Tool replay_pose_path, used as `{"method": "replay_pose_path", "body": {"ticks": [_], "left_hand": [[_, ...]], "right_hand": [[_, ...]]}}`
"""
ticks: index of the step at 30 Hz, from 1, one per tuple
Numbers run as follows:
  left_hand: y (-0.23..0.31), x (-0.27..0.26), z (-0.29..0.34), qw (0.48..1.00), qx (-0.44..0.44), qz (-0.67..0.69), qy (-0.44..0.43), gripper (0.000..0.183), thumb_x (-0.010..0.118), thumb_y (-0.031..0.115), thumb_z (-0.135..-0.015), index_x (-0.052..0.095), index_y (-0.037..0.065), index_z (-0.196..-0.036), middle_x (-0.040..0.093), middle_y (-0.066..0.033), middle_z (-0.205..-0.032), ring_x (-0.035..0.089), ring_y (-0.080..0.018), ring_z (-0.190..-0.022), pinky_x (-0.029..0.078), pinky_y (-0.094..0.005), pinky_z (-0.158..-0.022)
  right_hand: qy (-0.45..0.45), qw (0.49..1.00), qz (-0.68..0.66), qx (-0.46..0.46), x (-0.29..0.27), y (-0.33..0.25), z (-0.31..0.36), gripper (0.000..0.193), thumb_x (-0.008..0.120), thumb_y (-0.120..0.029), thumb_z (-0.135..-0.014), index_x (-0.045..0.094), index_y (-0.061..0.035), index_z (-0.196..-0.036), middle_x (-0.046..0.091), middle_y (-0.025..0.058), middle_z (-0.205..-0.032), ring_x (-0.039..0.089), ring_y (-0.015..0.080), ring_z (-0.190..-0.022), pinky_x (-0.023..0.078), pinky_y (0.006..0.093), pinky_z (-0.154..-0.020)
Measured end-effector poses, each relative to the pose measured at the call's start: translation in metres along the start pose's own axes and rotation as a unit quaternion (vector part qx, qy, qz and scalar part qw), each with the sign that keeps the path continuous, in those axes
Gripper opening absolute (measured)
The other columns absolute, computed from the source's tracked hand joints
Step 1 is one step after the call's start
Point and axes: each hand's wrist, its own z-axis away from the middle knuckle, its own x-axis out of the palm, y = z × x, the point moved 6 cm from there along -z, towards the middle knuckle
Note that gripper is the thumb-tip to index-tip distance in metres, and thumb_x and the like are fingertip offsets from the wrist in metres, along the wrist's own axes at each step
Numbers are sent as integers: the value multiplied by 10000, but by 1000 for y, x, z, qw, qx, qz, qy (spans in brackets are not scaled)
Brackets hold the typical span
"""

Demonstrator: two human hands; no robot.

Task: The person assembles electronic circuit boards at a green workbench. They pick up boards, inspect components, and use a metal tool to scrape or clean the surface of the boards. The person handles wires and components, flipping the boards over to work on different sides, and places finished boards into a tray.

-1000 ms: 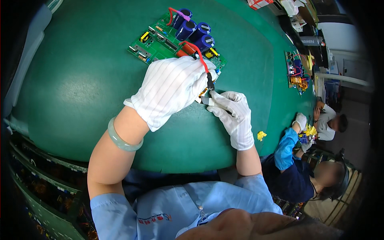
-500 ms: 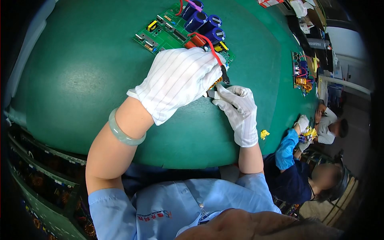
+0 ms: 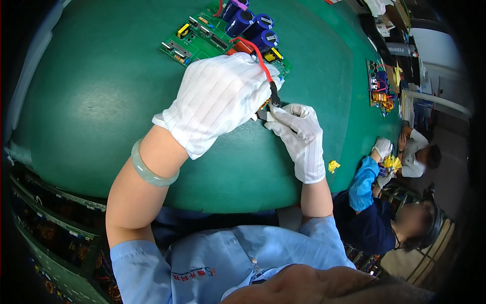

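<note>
A thin red wire with a black end [image 3: 264,66] runs from the flat green circuit board with four round blue cans [image 3: 223,33] down over the back of the left hand in a white striped cloth glove [image 3: 218,99]; its black tip hangs just in front of the right hand in a white striped cloth glove [image 3: 298,137]; the board lies at the far side of the wide green table mat [image 3: 81,86], and its near edge is hidden under the left hand. The left hand is curled over with fingers bent down; what it grips under the palm cannot be seen. The right hand has its fingertips [image 3: 271,115] pressed together on something small and pale, too tiny to make out, right by the wire's tip; the two hands touch there. A pale green round bangle [image 3: 152,172] sits on the left wrist. Farther right on the mat lies a second green board with orange coils [image 3: 379,88], bent by the lens; a small yellow scrap [image 3: 333,165] lies near the mat's edge. Beyond it are two other people [image 3: 405,213], partly cut off; one wears blue sleeves and white gloves.
</note>
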Motion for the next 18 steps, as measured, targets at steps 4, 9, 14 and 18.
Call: {"method": "replay_pose_path", "body": {"ticks": [4, 9, 14, 18], "left_hand": [[1, -1, 0, 1000, 15, -5, 11, 182, 751, 211, -880, 762, 89, -1014, 719, -93, -855, 690, -275, -750, 564, -358, -668], [0, -1, 0, 1000, -5, 15, -5, 177, 744, 194, -886, 757, 83, -1024, 728, -101, -892, 696, -276, -769, 562, -350, -676], [2, -1, 0, 1000, 4, 23, -1, 183, 730, 190, -895, 755, 75, -1035, 727, -102, -899, 691, -278, -766, 560, -347, -680], [2, -1, -1, 999, -16, 28, -16, 190, 731, 175, -895, 753, 64, -1048, 740, -108, -927, 706, -284, -801, 566, -345, -707]], "right_hand": [[13, 1000, 9, -26, 1, -3, -1, 373, 857, -204, -728, 785, -136, -1088, 683, 49, -881, 615, 240, -864, 505, 357, -756], [14, 998, 36, -41, -2, -5, 0, 368, 858, -212, -723, 784, -131, -1075, 684, 53, -886, 616, 251, -865, 508, 365, -754], [22, 997, 49, -45, 2, -7, -2, 344, 856, -191, -724, 782, -123, -1053, 688, 62, -891, 623, 265, -874, 509, 375, -759], [31, 996, 62, -59, 1, -10, -2, 321, 849, -186, -736, 782, -116, -1042, 691, 69, -894, 624, 273, -876, 506, 379, -760]]}}
